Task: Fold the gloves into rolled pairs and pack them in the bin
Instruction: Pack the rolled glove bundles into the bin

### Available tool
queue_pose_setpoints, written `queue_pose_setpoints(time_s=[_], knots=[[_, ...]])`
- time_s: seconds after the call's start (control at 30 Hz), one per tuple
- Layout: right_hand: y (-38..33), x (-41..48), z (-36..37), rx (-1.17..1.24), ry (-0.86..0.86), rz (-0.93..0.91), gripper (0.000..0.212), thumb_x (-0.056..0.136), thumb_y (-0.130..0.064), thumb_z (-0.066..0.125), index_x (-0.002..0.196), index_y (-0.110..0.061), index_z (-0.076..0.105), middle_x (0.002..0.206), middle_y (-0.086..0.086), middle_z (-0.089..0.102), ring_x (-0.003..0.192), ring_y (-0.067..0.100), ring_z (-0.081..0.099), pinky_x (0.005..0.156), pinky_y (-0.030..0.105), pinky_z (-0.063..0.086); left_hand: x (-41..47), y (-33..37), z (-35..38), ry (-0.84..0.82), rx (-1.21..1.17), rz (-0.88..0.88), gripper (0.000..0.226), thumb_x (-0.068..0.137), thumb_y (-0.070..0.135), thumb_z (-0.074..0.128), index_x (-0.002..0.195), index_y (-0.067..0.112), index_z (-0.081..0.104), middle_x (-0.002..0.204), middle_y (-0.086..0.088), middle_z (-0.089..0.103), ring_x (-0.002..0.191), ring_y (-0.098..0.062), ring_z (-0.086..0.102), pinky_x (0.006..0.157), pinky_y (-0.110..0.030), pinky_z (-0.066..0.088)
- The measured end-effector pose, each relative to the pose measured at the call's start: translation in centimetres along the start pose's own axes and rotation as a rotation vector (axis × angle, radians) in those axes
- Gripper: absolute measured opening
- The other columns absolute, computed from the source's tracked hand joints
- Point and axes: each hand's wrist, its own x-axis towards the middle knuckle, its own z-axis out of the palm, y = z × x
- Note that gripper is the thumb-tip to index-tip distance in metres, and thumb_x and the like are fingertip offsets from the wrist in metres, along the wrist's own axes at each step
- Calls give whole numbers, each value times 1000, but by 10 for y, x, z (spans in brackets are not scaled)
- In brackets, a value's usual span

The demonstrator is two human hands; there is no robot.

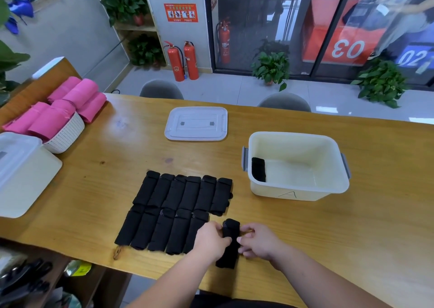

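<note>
Head view shows both the left hand [212,238] and right hand [257,241] with fingers curled, pinching a long black glove pair [230,244], rolled at its far end.

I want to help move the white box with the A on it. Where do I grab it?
Take the white bin by its two grey handles, one hand from each short end. They jut out at the rim, while the walls are smooth and sloped. Keep it level: a rolled pair lies inside.
</note>
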Motion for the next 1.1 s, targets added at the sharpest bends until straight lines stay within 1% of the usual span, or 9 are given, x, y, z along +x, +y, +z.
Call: queue_pose_setpoints(time_s=[0.17, 0.23, 0.33, 0.43, 0.53, 0.6, 0.73, 0.97, 1.1], knots=[[-13, -3, -5, 50, 10, -60, 40, 97, -12, 73, 135, -12, 61, 100, 11, 78, 88, 22, 79, 80, 38, 66, -1, 1, -19, -66, -259, 11, 22, 82, 27, 87, 98, 22, 73, 85, 1, 73, 72, -14, 68, 71, -36, 63], [-23, -5, -9, 49, 14, -94, 36, 97, -15, 75, 131, -16, 64, 101, 8, 77, 90, 21, 79, 80, 38, 66, -2, 4, -32, -85, -377, 26, 23, 83, 24, 88, 100, 18, 74, 92, -4, 77, 77, -16, 73, 74, -39, 66], [-40, -11, -12, 8, 27, -174, 35, 96, -26, 77, 129, -24, 65, 110, 0, 73, 98, 17, 75, 80, 32, 65, -9, 15, -58, -125, -546, 37, 25, 88, 14, 87, 107, 16, 71, 97, -3, 77, 86, -15, 77, 74, -32, 65], [-58, -15, -13, -7, 18, -240, 42, 94, -38, 78, 132, -34, 60, 121, -8, 68, 108, 12, 70, 90, 34, 63, -14, 23, -81, -191, -658, 66, 29, 88, 11, 86, 114, 13, 72, 101, -5, 80, 88, -14, 79, 76, -31, 64], [-75, -17, -12, 56, -5, -286, 48, 94, -37, 78, 138, -32, 60, 127, -7, 67, 116, 9, 67, 93, 34, 62, -14, 29, -101, -241, -710, 115, 34, 89, 14, 86, 121, 10, 72, 111, -10, 79, 102, -23, 78, 92, -45, 64], [-88, -21, -11, 146, -38, -313, 43, 96, -31, 78, 136, -27, 63, 125, -3, 72, 114, 11, 70, 92, 36, 63, -13, 33, -112, -271, -749, 148, 39, 90, 15, 85, 126, 8, 70, 117, -13, 78, 109, -28, 76, 96, -49, 62], [-110, -30, -16, 286, -63, -363, 30, 97, -22, 77, 126, -21, 69, 115, 0, 79, 106, 16, 76, 90, 41, 64, -8, 44, -130, -284, -788, 209, 42, 90, 17, 86, 128, 8, 70, 123, -15, 76, 115, -29, 74, 100, -50, 60], [-133, -39, -48, 275, 14, -454, 27, 98, -20, 76, 125, -20, 72, 112, 2, 79, 105, 19, 77, 90, 44, 64, -4, 84, -140, -308, -850, 289, 42, 93, 13, 83, 130, 4, 66, 121, -19, 75, 114, -34, 74, 102, -51, 58], [-143, -41, -82, 291, 48, -458, 23, 100, -17, 73, 123, -16, 72, 110, 4, 80, 104, 21, 77, 91, 43, 64, 3, 108, -134, -307, -817, 308, 43, 93, 15, 83, 130, 8, 65, 119, -17, 76, 111, -30, 75, 100, -46, 60]])
